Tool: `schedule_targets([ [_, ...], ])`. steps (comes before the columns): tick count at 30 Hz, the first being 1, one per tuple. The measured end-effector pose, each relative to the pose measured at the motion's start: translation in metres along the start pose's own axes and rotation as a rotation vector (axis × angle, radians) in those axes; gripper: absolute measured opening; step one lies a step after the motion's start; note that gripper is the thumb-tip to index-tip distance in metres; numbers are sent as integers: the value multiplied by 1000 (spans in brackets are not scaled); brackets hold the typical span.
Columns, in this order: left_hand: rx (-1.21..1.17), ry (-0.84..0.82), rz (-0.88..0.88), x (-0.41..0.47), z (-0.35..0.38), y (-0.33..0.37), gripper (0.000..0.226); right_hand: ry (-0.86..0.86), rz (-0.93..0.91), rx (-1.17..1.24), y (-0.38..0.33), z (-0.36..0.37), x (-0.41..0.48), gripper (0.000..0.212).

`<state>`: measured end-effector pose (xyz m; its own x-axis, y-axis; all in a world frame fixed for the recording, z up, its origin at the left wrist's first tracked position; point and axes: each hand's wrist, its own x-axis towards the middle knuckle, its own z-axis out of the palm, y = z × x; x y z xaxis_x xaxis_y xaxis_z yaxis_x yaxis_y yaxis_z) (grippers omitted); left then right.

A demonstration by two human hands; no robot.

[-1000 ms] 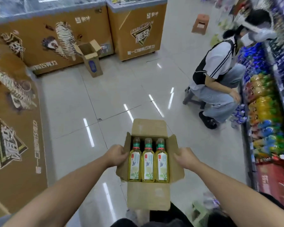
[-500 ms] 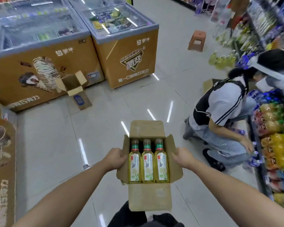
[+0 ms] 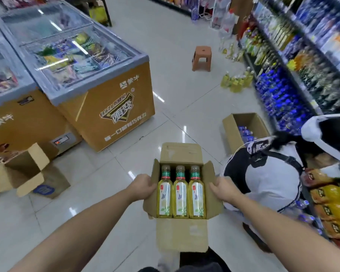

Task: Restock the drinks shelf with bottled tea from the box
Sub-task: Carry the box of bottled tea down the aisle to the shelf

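Cardboard, far left: an open carton [image 3: 26, 173] is sitting on the tiled floor [image 3: 175, 107] beside an orange freezer chest [image 3: 106, 107]. Centre: the left hand [image 3: 143, 188] is gripping the left flap of the box [image 3: 182, 236], which is being held above the floor with three bottles of tea [image 3: 181, 193] lying side by side inside it, caps pointing away. The right hand [image 3: 222, 190] is gripping the right flap. Right: a second person [image 3: 263, 179] is crouching beside the drinks shelf [image 3: 302, 75].
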<state>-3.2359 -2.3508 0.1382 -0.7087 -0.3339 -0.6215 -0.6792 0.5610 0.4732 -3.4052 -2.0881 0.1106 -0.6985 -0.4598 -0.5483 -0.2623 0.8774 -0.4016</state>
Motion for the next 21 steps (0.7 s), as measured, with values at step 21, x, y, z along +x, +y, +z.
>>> schedule_targets([
  [21,223,-116,249,631,-358,306,42,119,245,123,-77,-384,581,43],
])
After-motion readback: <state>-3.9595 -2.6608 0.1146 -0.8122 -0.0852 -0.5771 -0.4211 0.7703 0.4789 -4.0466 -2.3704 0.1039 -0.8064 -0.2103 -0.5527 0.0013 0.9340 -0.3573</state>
